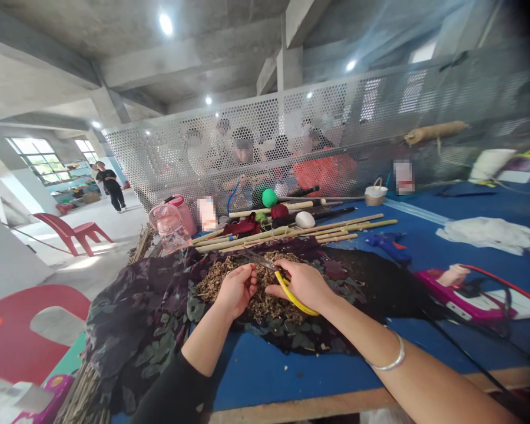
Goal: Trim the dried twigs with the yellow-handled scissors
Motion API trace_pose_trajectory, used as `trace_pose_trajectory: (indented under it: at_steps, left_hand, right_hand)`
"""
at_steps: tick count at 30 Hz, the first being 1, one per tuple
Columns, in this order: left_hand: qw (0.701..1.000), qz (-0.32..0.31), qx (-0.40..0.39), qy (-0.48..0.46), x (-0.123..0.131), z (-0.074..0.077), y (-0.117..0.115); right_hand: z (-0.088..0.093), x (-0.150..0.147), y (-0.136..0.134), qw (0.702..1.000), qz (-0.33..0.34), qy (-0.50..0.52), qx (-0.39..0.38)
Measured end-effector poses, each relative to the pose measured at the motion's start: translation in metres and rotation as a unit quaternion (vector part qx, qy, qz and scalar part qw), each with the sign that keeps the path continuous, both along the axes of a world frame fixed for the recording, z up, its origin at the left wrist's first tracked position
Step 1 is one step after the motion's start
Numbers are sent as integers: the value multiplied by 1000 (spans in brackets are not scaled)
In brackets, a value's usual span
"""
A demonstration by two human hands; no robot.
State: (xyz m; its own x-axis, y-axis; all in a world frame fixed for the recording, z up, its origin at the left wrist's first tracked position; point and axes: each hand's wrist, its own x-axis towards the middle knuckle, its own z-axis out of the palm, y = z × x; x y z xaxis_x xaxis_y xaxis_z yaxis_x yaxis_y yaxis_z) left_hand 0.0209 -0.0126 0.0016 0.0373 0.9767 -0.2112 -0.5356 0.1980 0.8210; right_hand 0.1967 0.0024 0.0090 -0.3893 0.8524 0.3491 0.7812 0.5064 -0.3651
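My right hand [304, 284] grips a pair of scissors [297, 297] with yellow handles. Their metal blades point up and left, over a heap of dry brown plant bits [221, 279]. Left of the scissors, my left hand [238, 290] is pinched closed near the blades; whatever its fingertips hold is too small to make out. The heap lies on a dark patterned cloth [159, 321], spread over the blue table [265, 380].
Beyond the cloth lie bamboo sticks [357, 225], a green ball [269, 198] and a white ball [304, 220]. A blue glue gun [391, 247] and a magenta power strip [454, 300] are at right. A perforated metal screen [247, 129] backs the table, with people behind it.
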Motion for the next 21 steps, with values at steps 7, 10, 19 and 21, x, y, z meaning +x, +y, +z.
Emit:
trace_pose_trajectory:
  at_steps: [7, 10, 19, 21]
  left_hand:
    - [995, 27, 73, 62, 6, -1, -2]
    - [991, 21, 99, 88, 9, -1, -4]
    - [991, 2, 91, 98, 13, 1, -7]
    - [992, 12, 89, 89, 14, 0, -7]
  right_hand:
    - [2, -1, -3, 1000, 13, 15, 4]
    - [-1, -1, -3, 1000, 26, 13, 4]
    - [-5, -3, -2, 998, 56, 31, 2]
    - [-7, -4, -2, 997, 62, 40, -2]
